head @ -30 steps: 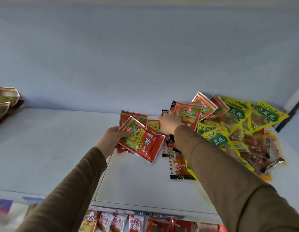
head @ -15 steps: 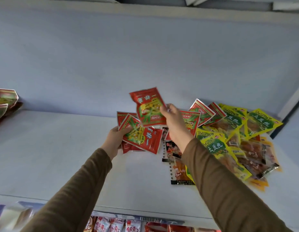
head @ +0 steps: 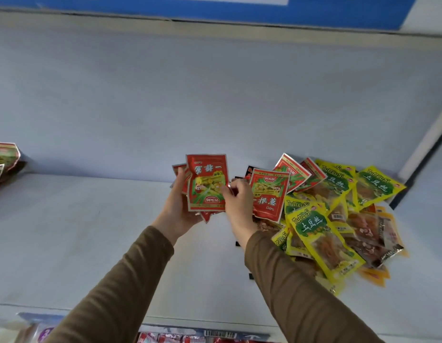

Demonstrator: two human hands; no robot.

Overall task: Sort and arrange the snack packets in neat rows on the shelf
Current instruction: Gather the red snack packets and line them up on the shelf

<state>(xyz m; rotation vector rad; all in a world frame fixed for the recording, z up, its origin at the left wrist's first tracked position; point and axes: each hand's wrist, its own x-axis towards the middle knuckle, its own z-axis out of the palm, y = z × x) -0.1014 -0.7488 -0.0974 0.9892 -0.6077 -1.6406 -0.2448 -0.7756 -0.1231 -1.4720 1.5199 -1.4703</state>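
Since half a second ago, I see the right hand (head: 236, 201) has laid its red packet (head: 207, 183) (upside down) onto the stack in the left hand (head: 176, 211); both grip it above the shelf (head: 66, 238), left of the pile (head: 338, 214).

Two hands are in view, the left hand (head: 176, 209) and the right hand (head: 237, 204).

Red packets: a small stack (head: 207, 185) held between the hands, at least three by their edges, though the exact number cannot be told.

Three more red packets (head: 269, 194) stand in the pile on the shelf (head: 91, 243).

Yellow packets (head: 321, 241): about five with green labels showing, others buried.

Several clear-fronted brown packets (head: 363, 226) lie among them, too overlapped to count.

Two packets (head: 2, 157) sit at the far left edge.
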